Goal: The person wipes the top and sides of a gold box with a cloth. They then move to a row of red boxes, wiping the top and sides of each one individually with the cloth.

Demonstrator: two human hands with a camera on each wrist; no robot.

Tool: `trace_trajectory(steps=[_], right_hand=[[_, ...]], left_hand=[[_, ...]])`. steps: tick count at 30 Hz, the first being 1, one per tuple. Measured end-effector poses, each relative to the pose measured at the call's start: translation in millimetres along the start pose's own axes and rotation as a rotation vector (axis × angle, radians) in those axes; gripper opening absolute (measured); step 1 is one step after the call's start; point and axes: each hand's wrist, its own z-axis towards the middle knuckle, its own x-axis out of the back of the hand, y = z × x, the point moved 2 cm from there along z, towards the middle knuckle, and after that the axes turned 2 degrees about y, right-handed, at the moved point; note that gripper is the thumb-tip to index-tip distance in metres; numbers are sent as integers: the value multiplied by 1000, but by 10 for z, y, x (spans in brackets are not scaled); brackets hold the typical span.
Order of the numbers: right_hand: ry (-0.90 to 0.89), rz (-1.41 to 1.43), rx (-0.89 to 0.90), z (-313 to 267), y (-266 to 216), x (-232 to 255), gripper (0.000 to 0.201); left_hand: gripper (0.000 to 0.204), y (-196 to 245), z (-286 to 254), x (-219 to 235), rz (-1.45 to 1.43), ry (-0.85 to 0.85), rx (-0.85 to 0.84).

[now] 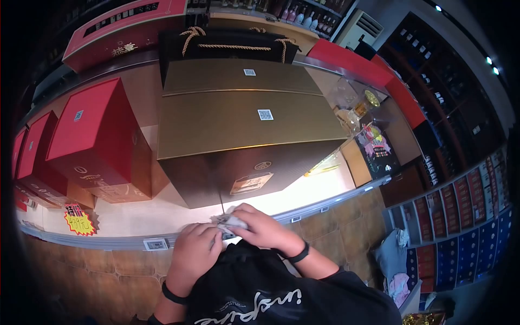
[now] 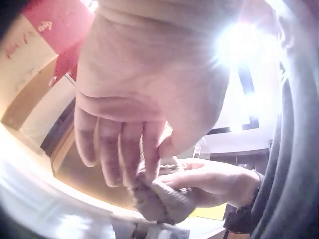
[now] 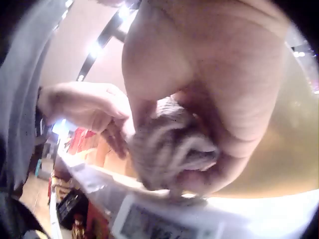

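My right hand (image 1: 268,227) grips a bunched, greyish cloth (image 1: 230,220) at the front edge of the display shelf. In the right wrist view its thumb and fingers curl round the cloth (image 3: 169,147), which sits just above an electronic price tag (image 3: 159,224). Close beside it is my left hand (image 1: 197,252); the left wrist view shows its fingers (image 2: 112,159) fairly straight, fingertips right at the cloth (image 2: 164,201). A large gold-brown box (image 1: 249,135) stands directly behind both hands.
Red gift boxes (image 1: 97,143) stand on the left of the shelf, with a yellow price sign (image 1: 79,220) at the edge. A black bag with rope handles (image 1: 230,49) is behind the gold-brown box. To the right are a glass decanter (image 1: 355,114) and stacked boxes (image 1: 460,216).
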Motion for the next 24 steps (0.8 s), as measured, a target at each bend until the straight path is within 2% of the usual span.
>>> trace_trajectory(steps=[1, 2, 3, 7, 9, 11, 12, 14, 15, 16, 18, 19, 21, 22, 24], right_hand=[[-68, 35, 12, -35, -31, 196, 33], [-100, 92, -18, -100, -95, 425, 33], [-131, 147, -49, -182, -188, 655, 34], [271, 110, -52, -471, -731, 1509, 32], [562, -200, 162, -542, -890, 1856, 35], [885, -78, 458, -509, -874, 2009, 43], [1006, -293, 501, -507, -813, 2134, 46], [1171, -605, 564, -386, -888, 2271, 51], [1160, -642, 578, -276, -866, 2285, 53], [1149, -679, 593, -166, -844, 2300, 55], [949, -749, 501, -5, -1003, 2247, 62], [850, -788, 456, 64, -1038, 2225, 65], [716, -861, 332, 209, -1201, 2147, 55], [581, -760, 240, 262, -1241, 2173, 52], [309, -555, 56, 366, -1292, 2201, 47]], left_hand=[[20, 27, 27, 117, -111, 22, 32], [14, 145, 70, 298, -122, 178, -76], [13, 230, 89, 457, -128, 244, -107], [15, 462, 134, 985, -128, 464, -249], [21, 528, 188, 1152, -122, 550, -322], [30, 515, 326, 1202, -90, 649, -389], [34, 505, 408, 1219, -74, 698, -425], [44, 505, 584, 1251, -57, 771, -373], [49, 501, 668, 1247, -49, 808, -346], [52, 455, 778, 1192, -189, 816, -331], [59, 327, 1001, 1044, -468, 819, -297], [62, 302, 1065, 1021, -459, 784, -288], [68, 269, 1144, 985, -444, 707, -264], [71, 243, 1160, 987, -427, 655, -243], [73, 222, 1201, 951, -604, 630, -291]])
